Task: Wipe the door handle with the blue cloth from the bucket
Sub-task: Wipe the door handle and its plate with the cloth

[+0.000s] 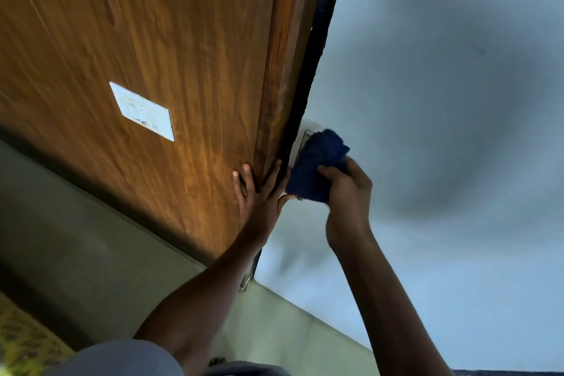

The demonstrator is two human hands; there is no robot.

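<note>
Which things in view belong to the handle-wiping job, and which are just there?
In the job:
- blue cloth, gripped in the right hand
- door handle plate, mostly under the cloth
- left hand, flat on the door edge

Just there:
- white label on the door
- patterned fabric

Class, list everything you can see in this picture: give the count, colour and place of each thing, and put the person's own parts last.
Door: one, brown wood grain, left half.
Label: one, white, on the door face.
Wall: one, pale blue, right half.
Handle plate: one, metal, mostly hidden under the cloth.
Blue cloth: one, dark blue, pressed over the handle.
Floor: pale grey-green, lower left.
Left hand: one, flat on the door edge.
Right hand: one, grip closed on the cloth.
</note>
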